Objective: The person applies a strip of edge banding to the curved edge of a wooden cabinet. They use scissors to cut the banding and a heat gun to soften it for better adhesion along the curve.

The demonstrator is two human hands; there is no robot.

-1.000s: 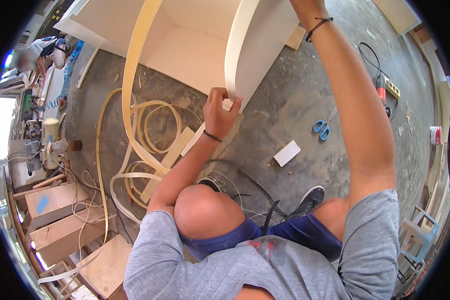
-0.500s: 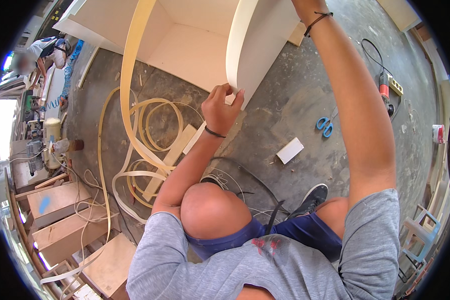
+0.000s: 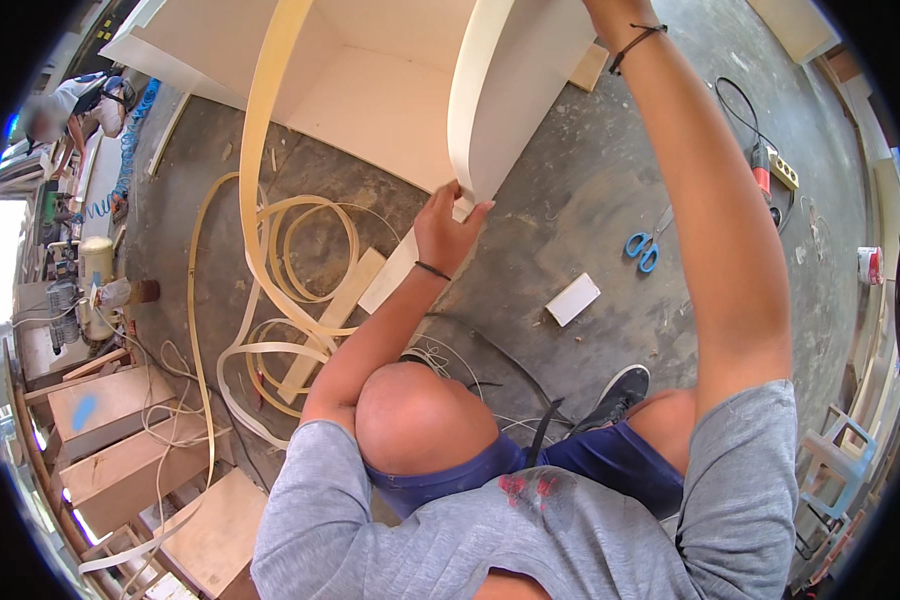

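A long cream edging strip [image 3: 460,110] curves down along the front edge of a white box-shaped cabinet [image 3: 355,115]. My left hand [image 3: 448,230] pinches its lower end between thumb and fingers at the cabinet's near corner. My right arm reaches far forward over the cabinet's right side panel. Only the back part of my right hand [image 3: 613,12] shows at the top edge, its fingers cut off from view. Left of the cabinet opening, a yellowish length of strip [image 3: 255,150] hangs down to loose coils of strip [image 3: 315,250] on the floor.
Blue-handled scissors [image 3: 642,250] and a small white block [image 3: 573,300] lie on the concrete floor. Farther right are a red power tool [image 3: 761,172] and a socket strip [image 3: 783,170]. Wooden boxes [image 3: 120,455] stand at left. Another person [image 3: 75,110] bends at the far left.
My left hand has shifted slightly down and right with the strip's end, now a little below the cabinet corner. My right arm stays almost still.
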